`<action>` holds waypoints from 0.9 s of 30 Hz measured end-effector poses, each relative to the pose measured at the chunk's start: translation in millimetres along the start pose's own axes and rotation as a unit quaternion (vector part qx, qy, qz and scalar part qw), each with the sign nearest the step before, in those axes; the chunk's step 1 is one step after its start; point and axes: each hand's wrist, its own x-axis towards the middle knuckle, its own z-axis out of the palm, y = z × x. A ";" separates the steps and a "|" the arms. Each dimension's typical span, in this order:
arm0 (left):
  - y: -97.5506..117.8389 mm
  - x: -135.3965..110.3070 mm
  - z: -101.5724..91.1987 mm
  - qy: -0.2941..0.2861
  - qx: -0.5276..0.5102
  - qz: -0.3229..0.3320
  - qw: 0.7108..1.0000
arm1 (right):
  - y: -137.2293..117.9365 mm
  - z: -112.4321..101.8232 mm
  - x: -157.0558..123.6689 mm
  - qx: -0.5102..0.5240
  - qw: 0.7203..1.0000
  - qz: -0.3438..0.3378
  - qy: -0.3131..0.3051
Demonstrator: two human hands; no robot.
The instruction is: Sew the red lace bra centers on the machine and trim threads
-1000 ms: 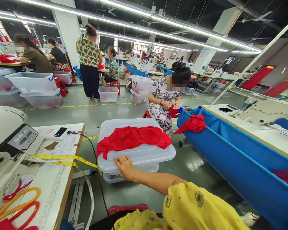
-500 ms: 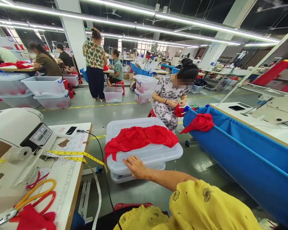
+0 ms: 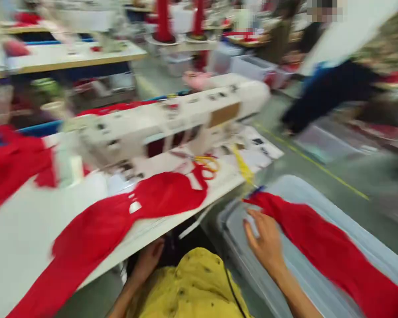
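My right hand (image 3: 265,238) is over the pale plastic lid (image 3: 292,187), its thumb and fingers apart. Nothing shows in its grasp. Beside its fingertips a long red garment (image 3: 321,234) lies across the lid. Close to my lap, just below the table's front edge, my left hand (image 3: 151,256) is blurred and its fingers are partly hidden. A red bra-like garment (image 3: 167,194) is spread along the front of the white sewing table (image 3: 23,256), one end hanging over the edge. Behind it stands the white sewing machine (image 3: 192,110).
Orange-handled scissors (image 3: 208,165) and a yellow tape measure (image 3: 243,163) lie on the table's right part. More red cloth (image 3: 13,163) is heaped at the left. A dark cable (image 3: 232,287) runs down beside my lap. Clear bins (image 3: 328,139) stand on the floor beyond.
My view has swung left from the lidded bins to the sewing table. My left hand has come into view. My right hand stays at the lid, with its fingers more spread.
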 end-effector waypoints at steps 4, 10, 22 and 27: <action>-4.6 -70.7 -33.3 -0.002 -0.104 -0.038 0.994 | -62.7 13.9 86.7 0.145 0.982 -0.110 0.050; 59.1 -137.4 -120.2 0.073 -0.208 0.112 0.969 | -179.2 36.2 159.2 0.311 0.915 -0.251 -0.048; 17.1 -34.0 -167.6 0.278 0.328 0.216 0.877 | -213.0 85.9 182.6 0.242 0.875 -0.336 -0.251; 6.1 -38.1 -171.0 0.259 0.340 0.203 0.881 | -201.2 89.6 180.1 0.229 0.868 -0.343 -0.276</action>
